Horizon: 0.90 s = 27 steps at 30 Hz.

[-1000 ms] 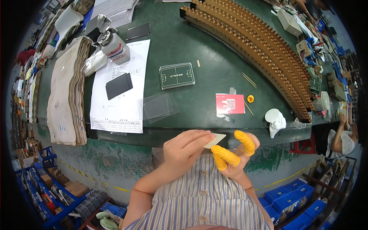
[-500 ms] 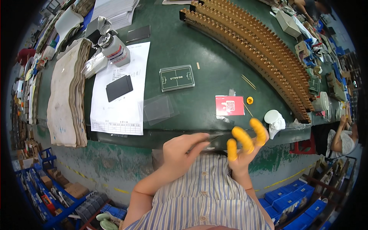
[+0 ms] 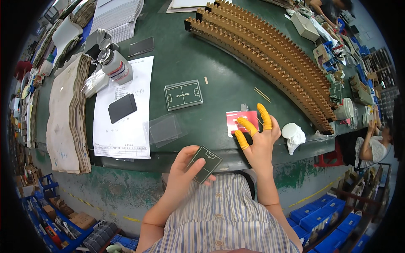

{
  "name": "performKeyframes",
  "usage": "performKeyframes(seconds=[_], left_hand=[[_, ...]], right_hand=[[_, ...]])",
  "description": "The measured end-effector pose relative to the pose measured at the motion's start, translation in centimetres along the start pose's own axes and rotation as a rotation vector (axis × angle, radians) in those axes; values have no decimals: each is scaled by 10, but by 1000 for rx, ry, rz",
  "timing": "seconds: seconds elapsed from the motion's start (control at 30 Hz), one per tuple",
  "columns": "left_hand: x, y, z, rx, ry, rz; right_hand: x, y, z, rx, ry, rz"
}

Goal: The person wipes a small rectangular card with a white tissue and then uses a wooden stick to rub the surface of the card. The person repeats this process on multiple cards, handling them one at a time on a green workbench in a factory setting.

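Observation:
In my left hand [image 3: 185, 168] is a small dark green rectangular panel [image 3: 206, 166] printed with white pitch lines, tilted face up over my lap by the table edge. The thumb lies across its face, with the fingers behind and below. My right hand [image 3: 259, 135] wears yellow finger cots on three fingers. These are spread over a red card [image 3: 231, 122] on the table; whether they touch it I cannot tell. A similar green panel, or a stack of them [image 3: 183, 95], lies farther off to the left. Near it are clear plastic sheets [image 3: 164, 130].
Wooden slotted racks [image 3: 261, 59] curve across the right side. A white cloth on a round container [image 3: 294, 137] stands right of my hand. Two thin sticks [image 3: 262, 94] lie behind the red card. On the left are a printed sheet [image 3: 122, 139], black cards [image 3: 122, 108] and a dispenser bottle [image 3: 116, 67].
My left hand has turned the green panel from edge-on to face up. My right hand has reached forward over the red card, hiding the small yellow round piece. The whole view has shifted slightly.

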State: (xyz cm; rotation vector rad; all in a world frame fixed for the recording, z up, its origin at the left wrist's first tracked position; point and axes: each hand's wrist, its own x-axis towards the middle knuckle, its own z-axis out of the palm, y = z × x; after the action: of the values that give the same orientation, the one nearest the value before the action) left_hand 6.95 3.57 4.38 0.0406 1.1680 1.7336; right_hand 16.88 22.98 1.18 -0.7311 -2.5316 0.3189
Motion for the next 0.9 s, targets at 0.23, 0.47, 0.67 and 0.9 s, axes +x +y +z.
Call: performKeyframes(seconds=[0.23, 0.47, 0.67, 0.9], left_hand=[[3, 0, -1, 181, -17, -6], [4, 0, -9, 600, -32, 159], [4, 0, -2, 772, 81, 461], [6, -5, -5, 814, 135, 710]], right_hand=[[-1, -1, 1, -13, -13, 4], [-1, -2, 1, -27, -18, 13], [-6, 3, 1, 13, 41, 29], [-39, -13, -17, 245, 272, -2]])
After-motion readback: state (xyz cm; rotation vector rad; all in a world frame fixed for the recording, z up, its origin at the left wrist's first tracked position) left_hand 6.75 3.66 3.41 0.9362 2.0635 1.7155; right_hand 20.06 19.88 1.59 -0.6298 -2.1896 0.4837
